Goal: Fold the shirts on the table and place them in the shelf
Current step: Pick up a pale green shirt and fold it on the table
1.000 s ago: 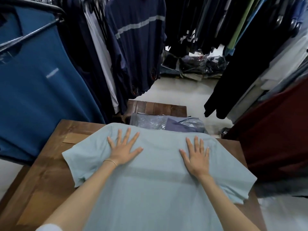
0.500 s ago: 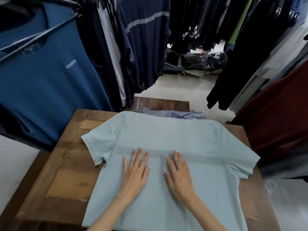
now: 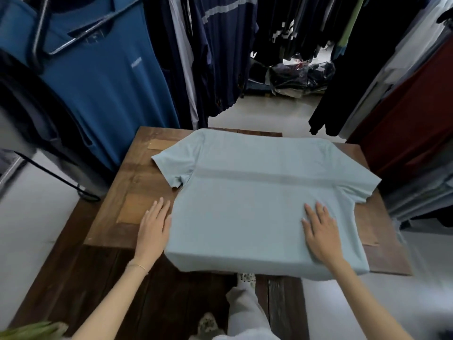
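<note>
A pale blue-grey t-shirt point(image 3: 257, 192) lies spread flat on the wooden table point(image 3: 132, 217), both short sleeves out to the sides, its hem hanging over the near edge. My left hand point(image 3: 154, 227) lies flat with straight fingers at the shirt's left side edge, partly on the wood. My right hand point(image 3: 321, 231) presses flat on the lower right part of the shirt, fingers straight. No shelf is visible.
Racks of hanging clothes crowd both sides: a blue shirt point(image 3: 103, 77) at left, dark garments point(image 3: 220, 45) behind, a dark red one point(image 3: 411, 119) at right. Bagged clothes point(image 3: 299, 77) lie on the floor beyond. My legs and shoes point(image 3: 245, 310) show below the table's edge.
Both hands slid from the shirt's upper middle down toward me and apart, the left reaching the shirt's left edge, the right the lower right. The view pulled back, showing the near table edge.
</note>
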Demonstrator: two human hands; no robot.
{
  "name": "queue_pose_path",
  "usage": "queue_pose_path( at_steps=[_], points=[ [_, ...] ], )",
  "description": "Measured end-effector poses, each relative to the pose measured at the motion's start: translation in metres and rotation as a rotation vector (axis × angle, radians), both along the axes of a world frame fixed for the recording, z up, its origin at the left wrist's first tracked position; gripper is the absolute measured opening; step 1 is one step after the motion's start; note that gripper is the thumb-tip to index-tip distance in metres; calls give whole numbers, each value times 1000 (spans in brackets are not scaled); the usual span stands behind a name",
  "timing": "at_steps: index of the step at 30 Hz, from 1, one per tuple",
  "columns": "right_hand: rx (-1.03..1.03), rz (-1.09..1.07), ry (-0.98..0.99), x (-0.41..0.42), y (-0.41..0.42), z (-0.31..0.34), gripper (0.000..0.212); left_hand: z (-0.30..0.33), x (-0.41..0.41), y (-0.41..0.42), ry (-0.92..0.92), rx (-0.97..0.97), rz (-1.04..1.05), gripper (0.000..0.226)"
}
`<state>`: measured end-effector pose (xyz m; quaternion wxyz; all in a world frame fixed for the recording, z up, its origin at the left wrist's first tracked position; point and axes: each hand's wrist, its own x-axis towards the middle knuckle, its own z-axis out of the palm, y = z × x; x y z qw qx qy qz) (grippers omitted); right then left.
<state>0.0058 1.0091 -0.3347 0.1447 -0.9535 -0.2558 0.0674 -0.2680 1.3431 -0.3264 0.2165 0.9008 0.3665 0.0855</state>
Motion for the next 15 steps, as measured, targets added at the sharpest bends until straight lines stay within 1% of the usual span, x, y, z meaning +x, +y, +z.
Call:
queue_pose_path(
  at_steps=[2,4,6,8,9,10,12,15],
  points=[
    [112,-37,17,1,-13,2,43,10,-17,-11,-144,-55,63,35],
    [170,-80,54,-7,-25,5,36,13,-33,-27,-240,-77,118,26],
    [164,-85,38,-19,-38,5,37,12,-42,-40,-287,-125,190,19],
    [149,-98,-13,-30,-52,2,37,10,-45,-49,-292,-149,251,13],
    [143,-125,-39,-33,-59,2,36,10,-45,-52,-284,-153,267,13],
    [142,-177,-66,-36,-65,3,35,10,-46,-55,-270,-150,275,16],
    [169,-362,-105,-39,-77,8,36,11,-46,-58,-232,-124,273,19],
    [255,-656,-48,-36,-93,18,39,12,-45,-56,-204,-141,266,16]
  ],
)
